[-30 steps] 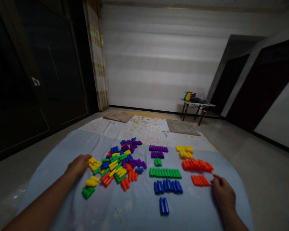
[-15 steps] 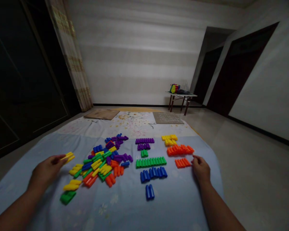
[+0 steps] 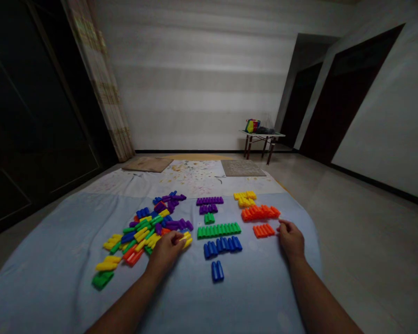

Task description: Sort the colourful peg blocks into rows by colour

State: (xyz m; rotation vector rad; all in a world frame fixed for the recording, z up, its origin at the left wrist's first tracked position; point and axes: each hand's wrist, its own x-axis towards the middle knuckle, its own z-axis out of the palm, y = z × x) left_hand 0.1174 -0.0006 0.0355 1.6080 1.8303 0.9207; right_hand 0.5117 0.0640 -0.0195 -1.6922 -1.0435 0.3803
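My left hand is closed on a small yellow plastic piece at the right edge of a mixed heap of coloured pieces. My right hand rests on the cloth with fingers curled, beside a short orange row; whether it holds anything is hidden. Above that row lies a longer orange row, and beyond it yellow pieces. In the middle column are purple rows, a small green piece, a long green row, a blue row and a blue pair.
The low table is spread with a pale blue and floral cloth. Flat boards lie at its far end, a brown one left and a grey one right. A small folding table bearing bags stands by the wall.
My left hand has swung right, from left of the heap to its right edge, carrying the yellow piece. My right hand stays almost in place beside the orange rows.
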